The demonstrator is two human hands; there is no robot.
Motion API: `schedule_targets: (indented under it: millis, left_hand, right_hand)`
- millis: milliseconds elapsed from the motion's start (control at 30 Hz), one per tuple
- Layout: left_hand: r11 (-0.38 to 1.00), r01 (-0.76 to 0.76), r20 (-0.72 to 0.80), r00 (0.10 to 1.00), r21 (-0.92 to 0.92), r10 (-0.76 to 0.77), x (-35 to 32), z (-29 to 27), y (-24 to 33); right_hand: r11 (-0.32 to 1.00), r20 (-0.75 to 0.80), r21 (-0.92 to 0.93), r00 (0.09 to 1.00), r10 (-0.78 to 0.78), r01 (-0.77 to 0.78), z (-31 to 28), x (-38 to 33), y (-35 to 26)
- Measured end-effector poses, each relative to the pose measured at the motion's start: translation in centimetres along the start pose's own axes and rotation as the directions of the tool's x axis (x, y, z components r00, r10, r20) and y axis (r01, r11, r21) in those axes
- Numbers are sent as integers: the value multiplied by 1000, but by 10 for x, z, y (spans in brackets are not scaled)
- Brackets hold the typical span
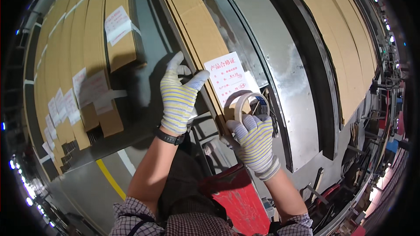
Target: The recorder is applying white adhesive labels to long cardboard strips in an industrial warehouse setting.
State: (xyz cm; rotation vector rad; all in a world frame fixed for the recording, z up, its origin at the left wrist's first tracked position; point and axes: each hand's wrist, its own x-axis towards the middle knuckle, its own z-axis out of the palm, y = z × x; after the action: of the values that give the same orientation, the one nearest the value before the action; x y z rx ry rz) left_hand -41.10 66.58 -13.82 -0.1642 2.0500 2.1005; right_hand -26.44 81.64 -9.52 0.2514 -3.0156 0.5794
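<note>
My left hand, in a striped knit glove, is at the left edge of a long cardboard strip with a dark metal edge. Its fingers are apart and the thumb tip touches that edge; nothing shows within its grasp. My right hand, gloved alike, closes on a roll of tape at the strip's near end. On the strip, beside the roll, lies a white paper label with red print. The roll covers the label's lower part. Some of the right fingertips are hidden behind the strip's end.
Several strapped cardboard-wrapped bundles with white labels stand to the left. Long grey metal panels and wide cardboard sheets lie to the right. A worn red surface is close below my hands. A yellow line marks the floor.
</note>
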Motion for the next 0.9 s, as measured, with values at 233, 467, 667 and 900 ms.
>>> schedule_targets:
  millis: [233,467,667,900]
  left_hand:
    - [999,5,-5,1000,47,-5,11,7,1]
    - [995,70,-28,997,-69,-72,3,14,3]
    - [999,41,-4,999,-16,-41,4,8,2]
    - [997,-1,-41,999,75,4,3,10,2]
  right_hand:
    - [998,60,38,997,-41,39,-14,5,2]
    - [1000,82,11,996,-26,25,-12,5,7]
    - [998,149,-43,988,-43,50,-9,6,7]
    - [993,87,-75,993,-82,88,-5,5,10]
